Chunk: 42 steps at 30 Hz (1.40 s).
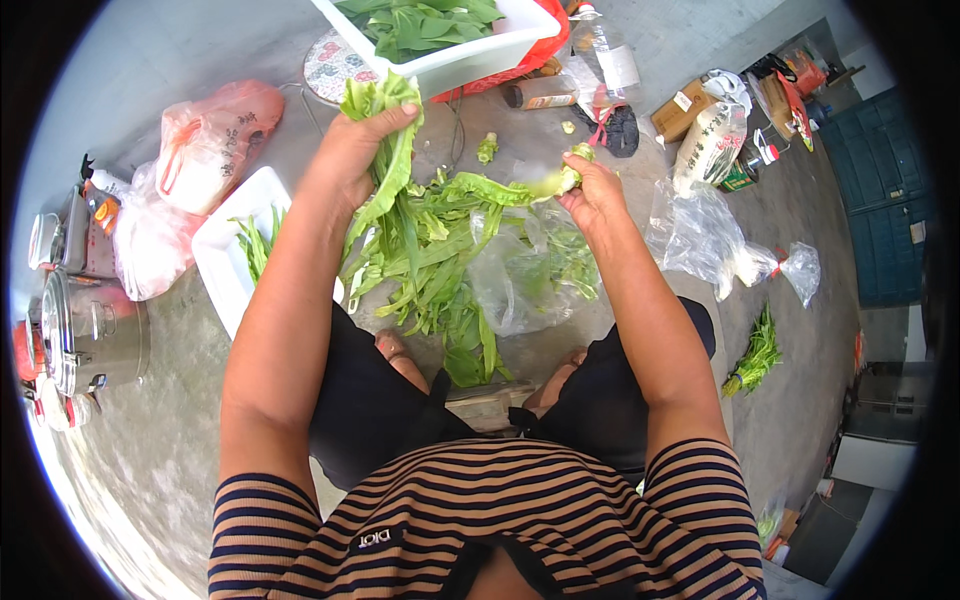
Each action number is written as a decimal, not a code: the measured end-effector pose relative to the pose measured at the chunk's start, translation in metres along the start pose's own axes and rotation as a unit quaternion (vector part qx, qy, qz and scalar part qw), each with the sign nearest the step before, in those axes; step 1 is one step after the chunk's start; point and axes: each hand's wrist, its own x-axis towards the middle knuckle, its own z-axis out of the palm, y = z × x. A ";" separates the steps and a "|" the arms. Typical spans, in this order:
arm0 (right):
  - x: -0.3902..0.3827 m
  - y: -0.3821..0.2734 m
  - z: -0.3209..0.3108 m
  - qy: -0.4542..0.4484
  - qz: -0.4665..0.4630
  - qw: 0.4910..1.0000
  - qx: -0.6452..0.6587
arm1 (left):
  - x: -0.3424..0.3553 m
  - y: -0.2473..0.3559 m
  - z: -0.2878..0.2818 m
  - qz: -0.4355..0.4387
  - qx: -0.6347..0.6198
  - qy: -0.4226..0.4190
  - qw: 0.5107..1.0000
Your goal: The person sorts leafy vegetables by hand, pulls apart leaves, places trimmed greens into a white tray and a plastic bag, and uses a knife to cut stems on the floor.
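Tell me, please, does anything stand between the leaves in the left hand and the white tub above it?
Nothing visible does. The left hand grips the leaves just below the tub, whose rim is bare there; the leaf tips nearly reach it.

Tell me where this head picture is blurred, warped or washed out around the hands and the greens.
Head view: the right hand and the leaf stalk it grips are smeared by motion blur; the left hand, shut on a bunch of leaves, is sharp. Fisheye bending curves the white tub and the floor toward a black rim. Daylight is soft, with bleaching at the lower left edge.
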 end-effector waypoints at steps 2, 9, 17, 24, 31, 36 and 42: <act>0.000 0.004 0.007 -0.016 -0.002 1.000 0.002 | -0.001 0.011 -0.009 0.016 -0.006 0.008 1.000; -0.026 0.017 0.041 -0.031 0.046 0.990 -0.126 | -0.003 0.074 -0.062 0.077 -0.014 0.068 0.995; -0.029 0.039 0.038 -0.135 0.040 0.962 -0.233 | -0.053 0.050 -0.250 0.086 0.090 0.285 0.950; -0.031 0.054 0.025 -0.122 0.091 0.942 -0.299 | -0.101 -0.011 -0.328 0.009 0.106 0.431 0.896; -0.021 0.064 0.013 -0.094 0.107 0.946 -0.292 | -0.077 -0.012 -0.318 0.186 0.290 0.370 0.863; -0.022 0.087 0.020 -0.082 0.107 0.946 -0.295 | -0.063 0.008 -0.292 0.423 0.695 0.177 0.554; -0.029 0.107 0.020 -0.086 0.132 0.940 -0.303 | -0.120 -0.096 -0.373 0.203 0.866 -0.062 0.453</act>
